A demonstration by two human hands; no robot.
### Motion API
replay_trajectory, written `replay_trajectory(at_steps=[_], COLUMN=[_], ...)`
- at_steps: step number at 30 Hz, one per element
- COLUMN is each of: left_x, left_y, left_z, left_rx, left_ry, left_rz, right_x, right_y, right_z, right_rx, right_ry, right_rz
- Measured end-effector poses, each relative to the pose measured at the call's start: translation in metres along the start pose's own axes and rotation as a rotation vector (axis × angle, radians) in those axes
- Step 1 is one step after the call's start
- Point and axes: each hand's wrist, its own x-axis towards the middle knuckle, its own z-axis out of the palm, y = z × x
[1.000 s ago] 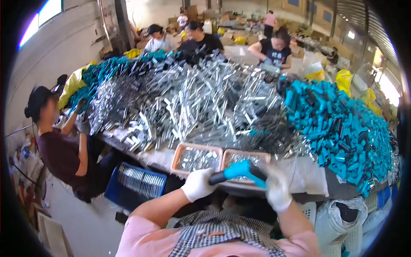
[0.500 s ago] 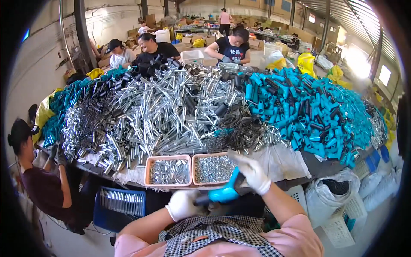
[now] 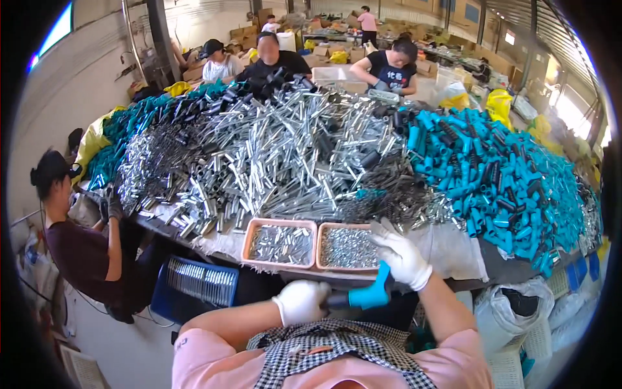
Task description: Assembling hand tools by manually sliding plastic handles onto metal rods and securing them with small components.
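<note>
My left hand (image 3: 302, 303) in a white glove is closed around the black end of a bent teal plastic tool part (image 3: 369, 296), held low in front of my apron. Its upturned teal end reaches the palm side of my right hand (image 3: 402, 256), also white-gloved, whose fingers are stretched out. Those fingertips overlap the right edge of a pink tray (image 3: 348, 247) full of small silver metal pieces. Beside it sits another pink tray (image 3: 280, 244) with short metal pins. Where the right palm meets the part is partly hidden.
Beyond the trays lies a big heap of metal rods (image 3: 285, 155), with teal plastic parts (image 3: 499, 175) to the right. A blue crate (image 3: 197, 288) of metal rods stands lower left, a white sack (image 3: 518, 301) lower right. Co-workers stand at the left and far sides.
My view has swung, so the table appears farther right. My right fingers remain stretched near the tray's edge, and the left hand keeps its hold on the teal part.
</note>
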Motion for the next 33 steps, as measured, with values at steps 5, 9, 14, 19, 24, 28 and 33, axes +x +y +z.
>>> replay_trajectory(at_steps=[5,9,14,19,24,28,33], left_x=[0.001,0.010,0.015,0.045,0.082,0.081,0.056], left_y=[-0.025,-0.019,-0.033,-0.020,-0.038,-0.018,-0.026], left_z=[0.011,0.008,0.002,-0.045,-0.039,-0.035,-0.040], left_rx=[-0.203,0.036,0.170,0.357,-1.275,-1.594,-1.202], left_ry=[0.255,0.051,0.196,0.665,0.688,0.414,0.147], left_rz=[-0.187,0.014,0.131,0.069,-0.199,-0.211,-0.185], right_x=[0.001,-0.003,-0.029,-0.045,-0.039,-0.027,-0.005], right_y=[-0.059,-0.058,-0.037,-0.055,-0.050,-0.011,0.100], right_z=[0.006,0.016,0.032,0.049,0.065,0.049,-0.027], right_rx=[-0.039,-0.099,0.198,0.890,0.317,0.132,-0.493], right_ry=[-0.171,-0.634,-0.363,-0.119,0.056,-0.240,-0.104], right_rz=[-0.243,0.005,-0.031,0.395,-0.030,-0.349,0.356])
